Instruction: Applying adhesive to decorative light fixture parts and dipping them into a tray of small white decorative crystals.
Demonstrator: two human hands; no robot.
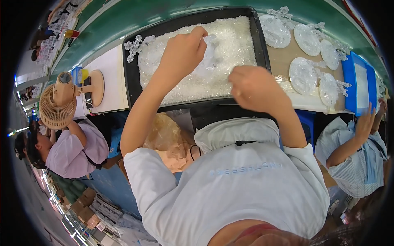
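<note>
My left hand (186, 53) reaches over a black tray (261, 45) filled with clear glassy granules (232, 35). Its fingers are closed at a clear plastic piece (210, 51) that lies among the granules; the fingertips are partly hidden. Near the tray's front right edge is my right hand (252, 88), slightly blurred, with its fingers curled together above the granules. Whatever it may hold does not show. A clear cross-shaped ornament (133, 48) rests at the tray's left rim.
Right of the tray, several clear round discs with cross-shaped ornaments (303, 76) lie on brown board. Beyond them stands a blue bin (351, 82). A beige fan (59, 100) is at the left. Co-workers sit on both sides; a plastic bag (166, 137) is below the table edge.
</note>
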